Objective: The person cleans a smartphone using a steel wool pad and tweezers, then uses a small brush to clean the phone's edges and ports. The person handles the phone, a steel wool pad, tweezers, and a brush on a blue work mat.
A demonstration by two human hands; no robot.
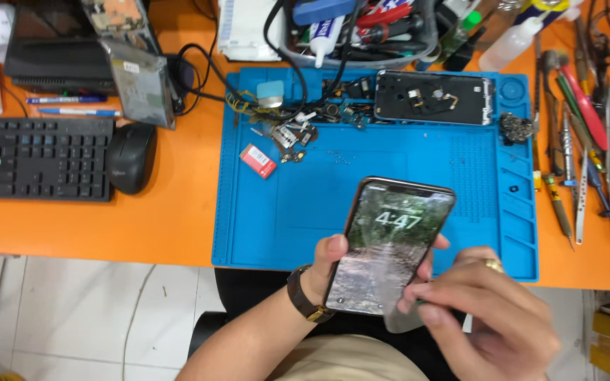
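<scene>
1. Our left hand (326,271) wraps around a phone (390,243), with the thumb along its left edge and fingertips showing past its right edge; the grip is closed on the phone. A dark watch (303,296) sits on that wrist.
2. The phone tilts, with its top end pointing away from us and to the right. Its screen is lit and shows a leafy picture.
3. Our right hand (485,314) is just right of the phone, fingers pinched together on a clear film (398,300) that lies over the phone's lower right part. A gold ring (493,264) is on one finger.
4. Beyond both hands lies a blue mat (305,212) on an orange table (107,226); the phone's top end hangs over the mat's near edge.
5. Far ahead of the right hand, at the mat's back, a second opened phone (433,97) lies flat with its insides showing.
6. Ahead of the left hand we see loose small parts (292,135) and a small red box (258,160) on the mat.
7. Well left of the left hand sit a black mouse (133,156) and a keyboard (37,159).
8. Well right of the right hand, hand tools (573,155) lie in a row on the table.
</scene>
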